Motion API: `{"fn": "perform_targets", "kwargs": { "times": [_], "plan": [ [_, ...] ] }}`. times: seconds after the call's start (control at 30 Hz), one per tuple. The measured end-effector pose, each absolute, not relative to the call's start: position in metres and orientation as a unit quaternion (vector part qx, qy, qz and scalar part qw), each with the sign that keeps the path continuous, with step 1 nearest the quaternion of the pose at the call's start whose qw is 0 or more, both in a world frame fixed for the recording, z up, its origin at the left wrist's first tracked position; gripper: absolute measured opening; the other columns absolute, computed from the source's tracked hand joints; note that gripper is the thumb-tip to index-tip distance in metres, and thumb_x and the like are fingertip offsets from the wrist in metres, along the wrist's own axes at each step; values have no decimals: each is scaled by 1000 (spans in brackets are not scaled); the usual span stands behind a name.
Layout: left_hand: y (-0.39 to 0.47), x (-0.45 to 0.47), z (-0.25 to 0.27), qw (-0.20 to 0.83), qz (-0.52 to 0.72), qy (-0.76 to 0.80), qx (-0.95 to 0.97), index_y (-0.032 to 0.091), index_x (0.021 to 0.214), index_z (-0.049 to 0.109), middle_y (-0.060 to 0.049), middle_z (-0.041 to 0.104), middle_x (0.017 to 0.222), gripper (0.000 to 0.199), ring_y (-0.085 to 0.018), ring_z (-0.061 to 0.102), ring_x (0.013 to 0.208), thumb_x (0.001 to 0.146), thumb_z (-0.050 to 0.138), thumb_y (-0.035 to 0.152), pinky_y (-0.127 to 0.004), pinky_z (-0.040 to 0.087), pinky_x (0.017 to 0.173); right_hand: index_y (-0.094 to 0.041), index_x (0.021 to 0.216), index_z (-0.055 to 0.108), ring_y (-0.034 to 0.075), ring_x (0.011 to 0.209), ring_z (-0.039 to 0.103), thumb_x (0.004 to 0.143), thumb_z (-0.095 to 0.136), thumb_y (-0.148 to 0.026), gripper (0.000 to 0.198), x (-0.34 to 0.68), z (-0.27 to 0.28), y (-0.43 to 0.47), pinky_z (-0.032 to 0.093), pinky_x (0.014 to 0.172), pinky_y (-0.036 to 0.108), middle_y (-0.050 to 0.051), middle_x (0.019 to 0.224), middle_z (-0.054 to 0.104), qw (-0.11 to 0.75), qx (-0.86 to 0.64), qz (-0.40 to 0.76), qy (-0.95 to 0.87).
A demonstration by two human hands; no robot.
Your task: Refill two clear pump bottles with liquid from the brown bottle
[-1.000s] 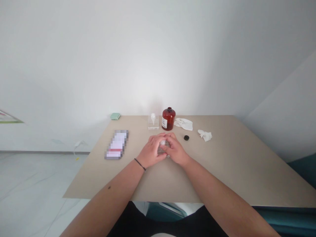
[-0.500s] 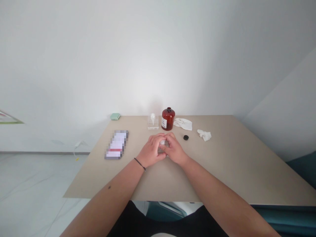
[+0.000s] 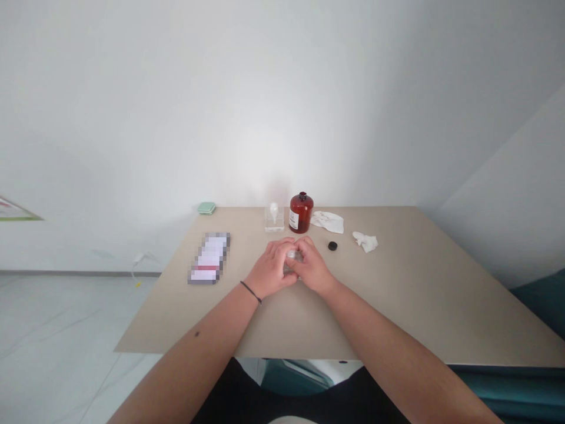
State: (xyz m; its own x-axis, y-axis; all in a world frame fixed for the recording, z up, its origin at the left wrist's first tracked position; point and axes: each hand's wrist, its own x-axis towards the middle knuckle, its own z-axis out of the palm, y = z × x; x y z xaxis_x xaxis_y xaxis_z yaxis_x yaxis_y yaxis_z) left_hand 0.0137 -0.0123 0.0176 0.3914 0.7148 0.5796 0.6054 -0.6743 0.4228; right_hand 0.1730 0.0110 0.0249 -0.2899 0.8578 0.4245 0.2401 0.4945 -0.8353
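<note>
Both my hands are wrapped around a small clear bottle [image 3: 292,265] that has a whitish part at its top. My left hand [image 3: 272,268] closes on its left side and my right hand [image 3: 312,268] on its right, so most of it is hidden. The fingertips of the two hands meet over its far side. Just beyond stands a brown glass bottle [image 3: 302,214] with a white label and an uncapped neck. To its left is a clear square bottle [image 3: 274,221] with a white pump-like part. A black cap [image 3: 332,246] lies right of my right hand.
A phone [image 3: 209,259] with a blurred screen lies on the left of the beige table [image 3: 388,306]. Behind it is a small green case [image 3: 206,208]. A flat white tissue [image 3: 329,222] and a crumpled tissue [image 3: 365,241] lie at the back right. A wall rises behind the table.
</note>
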Motion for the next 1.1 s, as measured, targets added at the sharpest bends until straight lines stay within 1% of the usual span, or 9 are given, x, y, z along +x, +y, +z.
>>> {"fn": "perform_targets", "kwargs": {
  "times": [0.3,0.43,0.53,0.63,0.7,0.77,0.83,0.9,1.1],
  "plan": [
    [-15,16,19,85,401,393,823,22,133,40,-15,49,139,71,-34,47,134,70,71,11,-56,42,110,-23,90,62,23,95,55,80,68,-29,12,172,19,10,47,90,42,4,95,53,472,-381,337,-720],
    [-15,14,12,119,452,387,795,23,140,29,-19,40,146,83,-35,40,140,72,78,21,-58,41,111,-25,100,66,24,104,57,80,71,-31,22,179,23,11,46,97,44,5,105,55,461,-359,329,-742],
    [-14,8,5,203,447,401,774,24,144,21,-20,38,146,100,-35,45,135,67,85,31,-56,43,109,-27,106,67,26,110,57,84,67,-33,23,196,35,15,44,102,46,7,112,57,468,-352,274,-763],
    [-14,1,2,276,424,413,757,24,147,17,-18,44,138,106,-33,49,130,67,86,30,-55,43,108,-27,101,69,28,108,58,90,58,-34,17,230,47,27,44,100,47,8,107,62,490,-405,155,-756],
    [-14,-2,3,311,414,426,742,24,148,14,-16,47,133,108,-32,51,127,68,85,29,-56,42,108,-25,98,70,29,108,58,91,55,-34,19,259,50,38,44,98,48,10,107,62,466,-489,67,-734],
    [-14,-4,5,341,406,441,724,25,148,13,-14,49,130,109,-31,54,123,67,86,30,-56,41,108,-24,99,71,32,109,56,89,53,-32,23,289,48,48,41,99,53,11,109,62,394,-592,-7,-703],
    [-14,-5,7,357,403,452,711,26,148,14,-13,52,128,111,-30,56,121,65,87,32,-55,40,108,-21,103,72,42,116,51,84,58,-31,26,313,39,55,34,99,65,16,117,60,363,-638,-20,-679],
    [-13,-5,8,359,408,453,707,27,147,14,-12,53,125,111,-29,57,118,64,87,32,-55,39,108,-23,105,73,47,117,49,81,62,-32,28,330,27,60,34,95,69,17,122,57,306,-689,-11,-657],
    [-12,-5,6,354,472,421,689,28,145,19,-10,56,121,107,-28,55,117,63,89,31,-53,37,107,-21,96,75,35,94,60,79,56,-16,26,345,11,69,42,87,52,14,91,63,289,-680,56,-671]
  ]
}}
